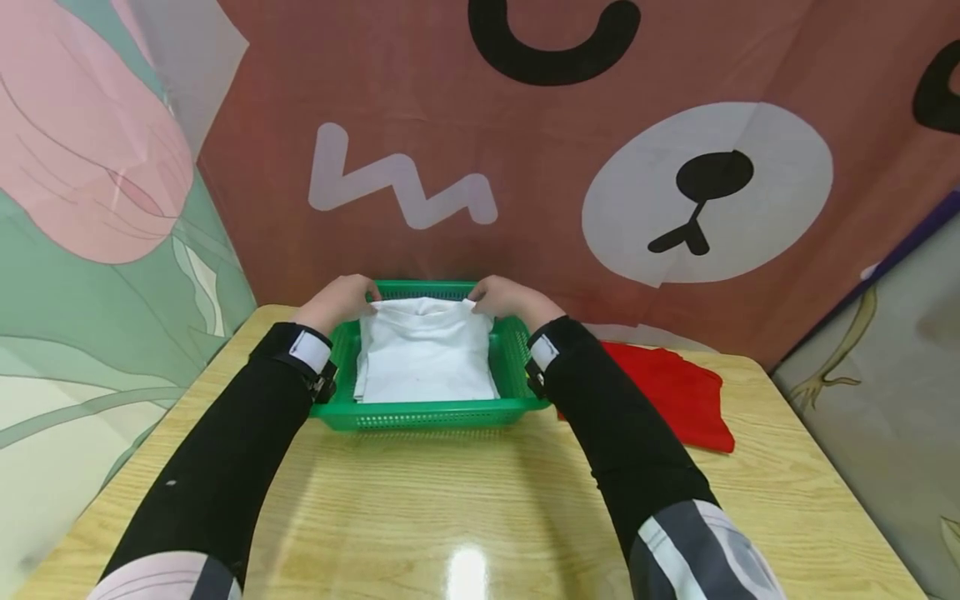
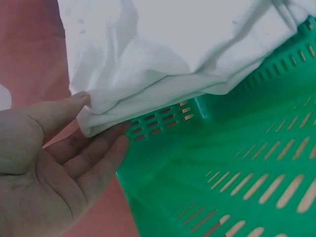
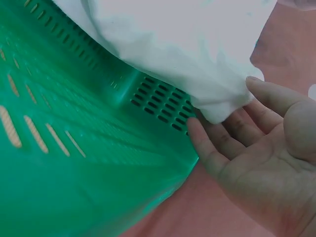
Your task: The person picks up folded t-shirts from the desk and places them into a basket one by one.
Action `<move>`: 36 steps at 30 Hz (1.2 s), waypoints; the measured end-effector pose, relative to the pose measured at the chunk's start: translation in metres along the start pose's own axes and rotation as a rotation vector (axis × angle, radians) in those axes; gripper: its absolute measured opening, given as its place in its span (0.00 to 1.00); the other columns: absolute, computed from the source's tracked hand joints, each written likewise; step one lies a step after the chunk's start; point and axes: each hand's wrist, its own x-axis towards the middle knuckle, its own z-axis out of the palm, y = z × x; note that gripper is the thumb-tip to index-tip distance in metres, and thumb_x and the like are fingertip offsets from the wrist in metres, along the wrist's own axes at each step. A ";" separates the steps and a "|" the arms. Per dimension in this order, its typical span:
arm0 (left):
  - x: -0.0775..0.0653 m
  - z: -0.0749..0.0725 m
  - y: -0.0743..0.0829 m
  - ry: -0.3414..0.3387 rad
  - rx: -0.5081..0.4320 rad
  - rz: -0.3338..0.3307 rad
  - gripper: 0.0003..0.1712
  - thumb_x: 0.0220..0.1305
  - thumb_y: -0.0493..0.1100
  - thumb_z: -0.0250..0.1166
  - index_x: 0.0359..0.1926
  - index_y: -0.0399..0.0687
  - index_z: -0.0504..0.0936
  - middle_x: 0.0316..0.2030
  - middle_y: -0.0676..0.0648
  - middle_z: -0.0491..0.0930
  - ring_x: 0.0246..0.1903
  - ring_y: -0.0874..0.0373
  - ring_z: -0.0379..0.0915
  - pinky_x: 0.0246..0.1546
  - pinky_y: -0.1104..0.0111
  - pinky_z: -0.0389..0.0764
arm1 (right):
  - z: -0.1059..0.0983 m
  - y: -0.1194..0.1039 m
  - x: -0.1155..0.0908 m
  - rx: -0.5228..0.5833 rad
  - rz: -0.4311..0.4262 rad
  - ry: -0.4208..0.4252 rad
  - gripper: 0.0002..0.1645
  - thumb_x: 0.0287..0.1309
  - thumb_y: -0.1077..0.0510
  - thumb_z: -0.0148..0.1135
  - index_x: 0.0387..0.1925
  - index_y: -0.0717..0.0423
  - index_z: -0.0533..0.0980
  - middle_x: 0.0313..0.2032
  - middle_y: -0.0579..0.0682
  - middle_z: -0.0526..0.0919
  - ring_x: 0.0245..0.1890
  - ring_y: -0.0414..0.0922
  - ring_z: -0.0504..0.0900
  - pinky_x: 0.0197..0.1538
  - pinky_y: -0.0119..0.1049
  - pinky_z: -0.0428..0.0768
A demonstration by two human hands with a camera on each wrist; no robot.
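Note:
A folded white cloth (image 1: pixel 427 354) lies in a green plastic basket (image 1: pixel 427 414) with slotted walls. My left hand (image 1: pixel 341 302) pinches the cloth's far left corner; the left wrist view shows the thumb on top and the fingers (image 2: pixel 94 158) beneath the fabric. At the far right corner my right hand (image 1: pixel 513 300) pinches the same cloth, thumb above and fingers (image 3: pixel 210 143) below it, close to the basket wall. Both hands are over the basket's far side. What exact kind of item the white cloth is, I cannot tell.
A red folded cloth (image 1: pixel 675 396) lies on the wooden table (image 1: pixel 420 500) right of the basket, partly hidden behind my right forearm. Directly behind the table hangs a printed brown backdrop (image 1: pixel 405 75). Patterned fabric (image 1: pixel 885 333) stands along the right side.

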 end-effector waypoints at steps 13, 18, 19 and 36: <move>-0.001 0.002 0.000 -0.025 0.000 -0.024 0.21 0.74 0.35 0.64 0.64 0.33 0.80 0.65 0.30 0.76 0.63 0.35 0.74 0.66 0.45 0.78 | -0.001 0.000 0.003 -0.042 -0.025 -0.039 0.26 0.78 0.60 0.52 0.73 0.59 0.72 0.74 0.58 0.70 0.71 0.55 0.73 0.70 0.50 0.77; 0.003 0.003 -0.002 -0.052 0.012 -0.042 0.22 0.75 0.36 0.63 0.66 0.33 0.78 0.67 0.30 0.75 0.66 0.34 0.72 0.66 0.44 0.77 | 0.001 0.001 0.005 -0.052 -0.027 -0.026 0.26 0.79 0.61 0.52 0.73 0.59 0.71 0.74 0.59 0.70 0.73 0.55 0.71 0.73 0.50 0.74; 0.004 0.003 -0.002 -0.056 0.012 -0.043 0.22 0.75 0.36 0.63 0.66 0.33 0.78 0.67 0.30 0.74 0.66 0.34 0.72 0.66 0.44 0.77 | 0.001 0.001 0.005 -0.050 -0.028 -0.026 0.26 0.79 0.61 0.52 0.73 0.59 0.71 0.75 0.59 0.70 0.73 0.55 0.71 0.73 0.50 0.74; -0.006 -0.008 -0.001 -0.015 -0.002 -0.031 0.28 0.75 0.37 0.63 0.71 0.30 0.72 0.70 0.28 0.70 0.69 0.32 0.68 0.69 0.43 0.74 | 0.001 -0.005 0.001 -0.013 -0.048 0.011 0.27 0.79 0.56 0.53 0.73 0.61 0.71 0.74 0.60 0.71 0.74 0.56 0.70 0.74 0.51 0.73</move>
